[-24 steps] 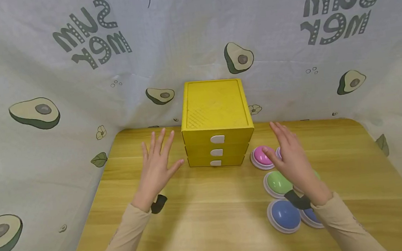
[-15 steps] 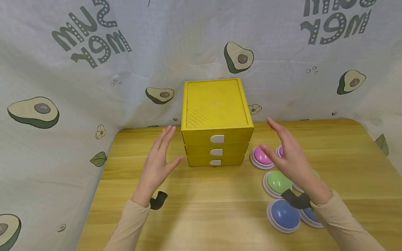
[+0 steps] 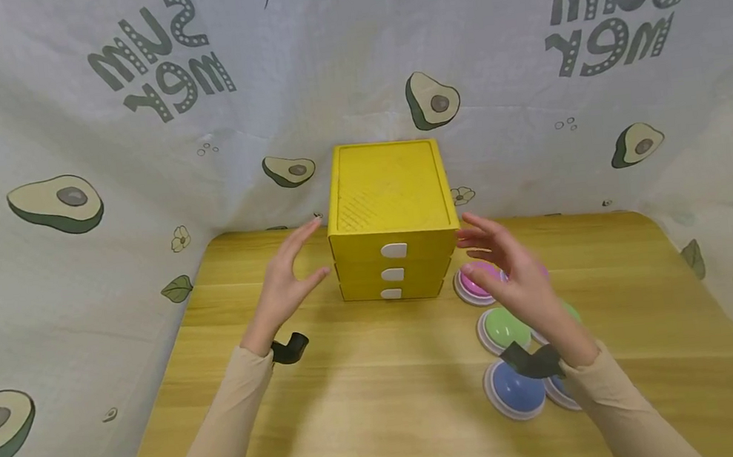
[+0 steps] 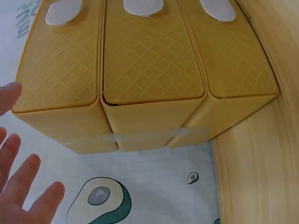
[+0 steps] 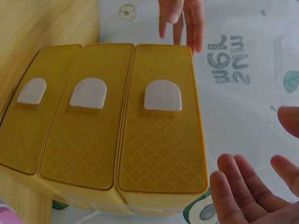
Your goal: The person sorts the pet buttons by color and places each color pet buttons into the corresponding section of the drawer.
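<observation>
A yellow three-drawer box with white tabs on its drawer fronts stands near the back of the table. On its left side is my left hand, fingers extended and thumb apart, holding nothing. My right hand is off the box's right front corner with its fingers slightly bent and nothing between them. In the left wrist view a strip of clear tape runs across the sides of the drawers. The right wrist view has the drawer fronts close by, with fingertips beside the top edge.
Round push-button lights stand to the right: a pink one, a green one and a blue one, with others partly hidden behind my right arm. A printed cloth hangs behind the wooden table.
My left hand's fingers have come together and turned toward the box. My right hand has moved left, nearer the box, its fingers bending a little. The box stands where it was.
</observation>
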A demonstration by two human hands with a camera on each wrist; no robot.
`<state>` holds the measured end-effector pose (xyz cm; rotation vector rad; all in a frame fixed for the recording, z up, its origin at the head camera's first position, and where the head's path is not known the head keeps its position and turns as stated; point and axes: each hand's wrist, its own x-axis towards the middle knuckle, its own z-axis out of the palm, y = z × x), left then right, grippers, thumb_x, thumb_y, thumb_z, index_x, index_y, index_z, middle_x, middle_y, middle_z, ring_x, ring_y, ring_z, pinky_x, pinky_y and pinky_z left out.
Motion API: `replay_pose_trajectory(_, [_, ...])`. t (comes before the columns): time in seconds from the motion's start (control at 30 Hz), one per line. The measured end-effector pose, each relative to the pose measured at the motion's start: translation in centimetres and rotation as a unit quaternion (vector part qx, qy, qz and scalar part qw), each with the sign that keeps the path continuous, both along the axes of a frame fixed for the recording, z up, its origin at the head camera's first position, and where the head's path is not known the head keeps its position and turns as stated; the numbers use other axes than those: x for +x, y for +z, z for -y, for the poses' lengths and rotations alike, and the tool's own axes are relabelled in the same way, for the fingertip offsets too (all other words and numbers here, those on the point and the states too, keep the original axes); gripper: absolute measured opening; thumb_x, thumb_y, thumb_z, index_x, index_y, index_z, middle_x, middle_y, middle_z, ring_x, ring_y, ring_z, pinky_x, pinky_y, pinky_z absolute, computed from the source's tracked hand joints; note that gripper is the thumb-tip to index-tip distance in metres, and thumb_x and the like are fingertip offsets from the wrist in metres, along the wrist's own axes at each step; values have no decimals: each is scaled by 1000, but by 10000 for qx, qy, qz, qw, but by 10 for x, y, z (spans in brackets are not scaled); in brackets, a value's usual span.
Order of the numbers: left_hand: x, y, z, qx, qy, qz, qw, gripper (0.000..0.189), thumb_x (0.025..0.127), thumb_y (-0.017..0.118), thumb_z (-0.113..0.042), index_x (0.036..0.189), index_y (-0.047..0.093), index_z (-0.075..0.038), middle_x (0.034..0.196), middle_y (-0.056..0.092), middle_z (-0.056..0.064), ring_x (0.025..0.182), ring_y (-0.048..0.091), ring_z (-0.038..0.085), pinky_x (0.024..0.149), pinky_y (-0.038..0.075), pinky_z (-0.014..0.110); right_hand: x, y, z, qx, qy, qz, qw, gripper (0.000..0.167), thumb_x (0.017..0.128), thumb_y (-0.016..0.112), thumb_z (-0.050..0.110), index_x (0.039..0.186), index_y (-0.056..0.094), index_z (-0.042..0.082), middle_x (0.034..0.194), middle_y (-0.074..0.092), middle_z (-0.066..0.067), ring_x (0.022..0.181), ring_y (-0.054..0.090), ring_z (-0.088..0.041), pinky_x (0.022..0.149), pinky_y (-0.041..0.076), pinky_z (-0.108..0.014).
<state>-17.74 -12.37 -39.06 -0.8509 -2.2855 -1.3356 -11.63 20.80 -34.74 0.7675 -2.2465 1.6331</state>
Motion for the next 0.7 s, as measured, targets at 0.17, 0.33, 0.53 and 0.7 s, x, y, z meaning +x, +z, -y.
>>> replay_pose_trajectory(0.17, [-8, 1, -1, 378, -272, 374, 9982, 67, 79, 74, 6, 140, 48, -4, 144, 44, 10, 133, 38, 22, 111, 32, 40, -1, 1, 6, -218, 763, 839, 9933, 65, 85, 56, -18, 144, 32, -4, 117, 53, -28, 107, 57, -24, 92, 49, -25])
replay_pose_trajectory(0.33, [-14, 6, -3, 681, -579, 679, 9937, 62, 81, 71, 8, 138, 49, 0, 145, 42, 14, 134, 36, 24, 111, 30, 41, -6, -1, 9, -134, 1366, 1338, 9814, 61, 90, 55, -11, 145, 29, -4, 117, 56, -22, 106, 58, -30, 86, 53, -27])
replay_pose_trajectory(0.53, [-7, 26, -6, 780, -896, 911, 9887, 54, 81, 65, 16, 132, 48, 10, 144, 40, 22, 133, 37, 31, 112, 30, 40, -13, -5, 14, -10, 1763, 1638, 9706, 62, 93, 55, -6, 148, 26, -1, 118, 54, -24, 107, 58, -33, 85, 54, -29])
replay_pose_trajectory(0.7, [-9, 30, -6, 652, -1008, 1011, 9876, 52, 82, 63, 17, 131, 49, 10, 144, 40, 22, 132, 37, 31, 112, 30, 43, -19, -7, 19, 129, 1947, 1948, 9612, 63, 95, 56, 0, 150, 26, 5, 122, 52, -30, 108, 56, -39, 86, 53, -30])
